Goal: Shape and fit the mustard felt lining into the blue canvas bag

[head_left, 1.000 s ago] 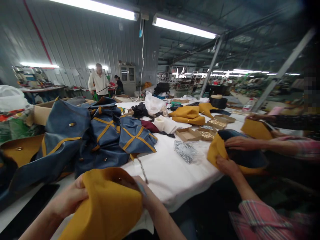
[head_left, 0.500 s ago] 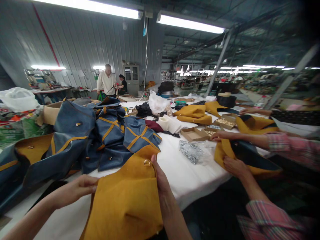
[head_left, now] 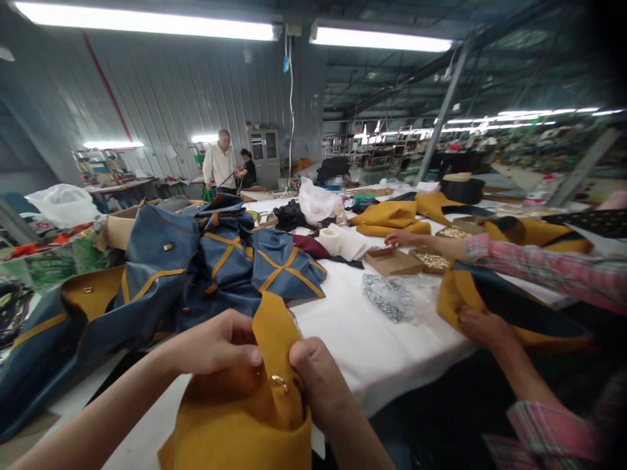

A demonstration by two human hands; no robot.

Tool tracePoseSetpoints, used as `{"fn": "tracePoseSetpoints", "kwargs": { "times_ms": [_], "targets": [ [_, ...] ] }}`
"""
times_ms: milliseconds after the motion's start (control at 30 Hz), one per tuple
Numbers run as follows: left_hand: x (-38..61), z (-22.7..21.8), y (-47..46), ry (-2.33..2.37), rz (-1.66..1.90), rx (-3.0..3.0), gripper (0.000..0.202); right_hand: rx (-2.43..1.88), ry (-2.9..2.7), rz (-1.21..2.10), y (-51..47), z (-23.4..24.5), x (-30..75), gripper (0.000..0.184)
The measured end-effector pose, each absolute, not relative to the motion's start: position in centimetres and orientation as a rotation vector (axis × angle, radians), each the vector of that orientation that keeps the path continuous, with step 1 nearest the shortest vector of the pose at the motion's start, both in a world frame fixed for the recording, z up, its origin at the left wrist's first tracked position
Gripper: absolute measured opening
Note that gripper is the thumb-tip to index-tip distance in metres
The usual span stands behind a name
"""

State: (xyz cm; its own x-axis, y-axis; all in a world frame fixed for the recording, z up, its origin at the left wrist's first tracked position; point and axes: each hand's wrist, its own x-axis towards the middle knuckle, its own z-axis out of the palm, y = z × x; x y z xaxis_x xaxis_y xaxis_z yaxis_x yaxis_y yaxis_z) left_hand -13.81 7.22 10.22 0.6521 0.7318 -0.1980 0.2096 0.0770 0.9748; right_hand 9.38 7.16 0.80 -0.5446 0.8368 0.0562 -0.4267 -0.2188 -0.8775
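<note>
Near the bottom centre, a mustard-yellow bag (head_left: 235,431) is held up in front of me, its pointed tab (head_left: 275,326) sticking upward. A gold metal ring (head_left: 279,384) sits on that tab, close to the bag's opening. My left hand (head_left: 228,343) pinches the tab's left edge between thumb and fingers. On the other side my right hand (head_left: 318,378) grips the bag, thumb towards me; its other fingers are hidden behind the material. A heap of blue bags (head_left: 157,261) with mustard trim lies just beyond my left hand.
To the right, a co-worker's hand (head_left: 482,325) holds another mustard-and-dark piece (head_left: 455,294); that person's other hand reaches over a cardboard box (head_left: 386,262). A clear packet of small metal parts (head_left: 389,297) lies on the white-covered table (head_left: 337,326). Two people stand farther back.
My left hand has moved right and up from the bag's side to the tab. The tab now stands upright and the bag's opening shows. The co-worker's far hand has moved left towards the box.
</note>
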Motion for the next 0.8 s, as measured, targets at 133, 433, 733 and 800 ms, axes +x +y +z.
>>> {"fn": "tracePoseSetpoints", "kwargs": {
  "times_ms": [133, 433, 733, 800],
  "targets": [
    [-12.5, 12.0, 6.5, 0.838, 0.476, 1.343, 0.040, -0.547, -1.134, 1.738, 6.1, 1.1, 11.4, 0.075],
    [-14.9, 13.0, 6.6, 0.973, 0.783, 1.465, 0.051, -0.359, -1.230, 1.818, 4.1, 3.6, 12.2, 0.036],
    [-15.4, 18.4, 8.0, 1.100, 0.543, 1.645, 0.076, -0.514, -1.398, 1.587, 1.6, 5.0, 6.7, 0.048],
    [-13.6, 19.3, 7.9, 1.188, 0.580, 1.614, 0.062, -0.547, -1.534, 1.464, 1.8, 6.1, 6.9, 0.044]
  ]
}}
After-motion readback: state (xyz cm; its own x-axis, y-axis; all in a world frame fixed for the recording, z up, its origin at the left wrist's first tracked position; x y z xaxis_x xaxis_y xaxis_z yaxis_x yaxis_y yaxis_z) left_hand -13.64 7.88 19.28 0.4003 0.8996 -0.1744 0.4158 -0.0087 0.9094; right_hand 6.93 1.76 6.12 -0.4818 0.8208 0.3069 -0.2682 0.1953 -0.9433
